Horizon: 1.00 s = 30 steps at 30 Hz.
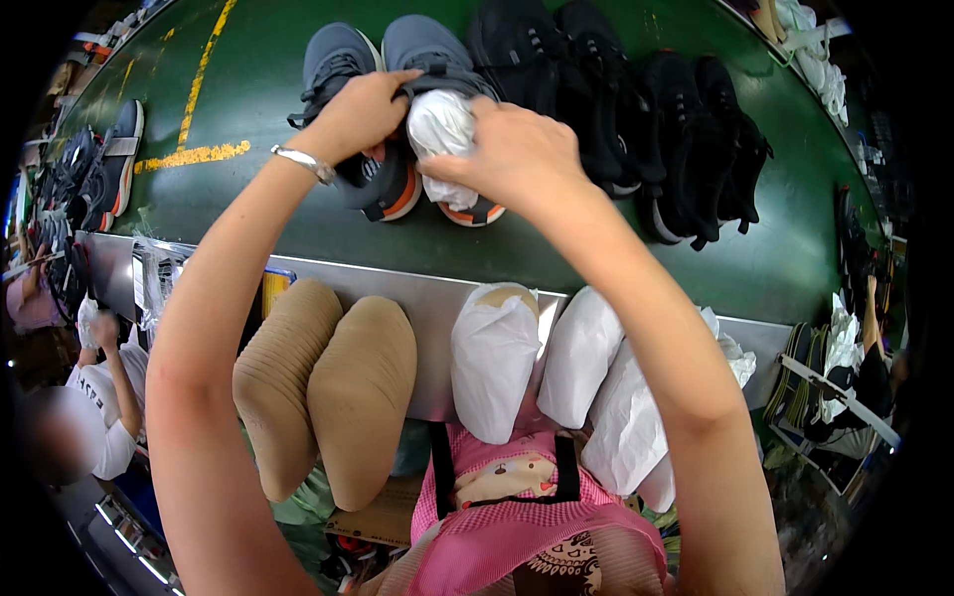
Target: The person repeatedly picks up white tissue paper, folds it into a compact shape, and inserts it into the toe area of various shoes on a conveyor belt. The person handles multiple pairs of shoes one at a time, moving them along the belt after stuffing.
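Observation:
A pair of grey sneakers with orange and white soles stands on the green table, toes pointing away from me. My left hand, a silver bangle on its wrist, has its fingers closed on the tongue and lace area of the right grey sneaker. A white paper wad sits at that shoe's opening, and my right hand is closed around its right side. The paper's lower end hangs over the heel. Just left, the other grey sneaker stands partly hidden behind my left hand and wrist.
Several black sneakers stand to the right on the green table. Along its metal near edge are stacked tan insole-shaped forms and white paper-wrapped forms. More shoes lie far left. Other people work at both sides.

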Available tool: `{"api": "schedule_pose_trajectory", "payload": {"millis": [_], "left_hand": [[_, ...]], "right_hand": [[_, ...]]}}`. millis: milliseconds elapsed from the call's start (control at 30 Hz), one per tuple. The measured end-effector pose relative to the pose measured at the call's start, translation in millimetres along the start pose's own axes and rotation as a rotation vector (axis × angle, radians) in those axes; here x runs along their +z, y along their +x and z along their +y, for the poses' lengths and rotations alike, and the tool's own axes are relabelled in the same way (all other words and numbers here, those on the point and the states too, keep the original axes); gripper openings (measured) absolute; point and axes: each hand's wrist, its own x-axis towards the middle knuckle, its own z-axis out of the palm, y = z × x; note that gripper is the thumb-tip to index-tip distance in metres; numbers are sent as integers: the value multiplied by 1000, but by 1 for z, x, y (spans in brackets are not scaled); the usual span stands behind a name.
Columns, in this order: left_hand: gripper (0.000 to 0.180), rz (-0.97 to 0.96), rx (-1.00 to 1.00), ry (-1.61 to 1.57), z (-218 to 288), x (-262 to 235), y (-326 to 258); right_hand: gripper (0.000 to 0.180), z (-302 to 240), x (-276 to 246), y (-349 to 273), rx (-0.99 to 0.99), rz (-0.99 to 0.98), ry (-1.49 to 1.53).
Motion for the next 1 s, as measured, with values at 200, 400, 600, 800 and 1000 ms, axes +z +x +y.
{"api": "schedule_pose_trajectory", "payload": {"millis": [200,400,600,800,1000], "left_hand": [[44,48,161,103,2,2,-1],[45,61,131,67,5,12,1],[46,123,161,153,0,16,-2],[83,83,-262,-197,3,13,-12],[84,206,-115,421,9,37,3]], "right_hand": [[96,27,-12,18,-61,-83,178],[74,40,14,34,-59,-5,192],[42,34,71,46,-110,432,46],[52,23,60,53,-81,323,110],[42,23,53,58,-57,159,128]]}}
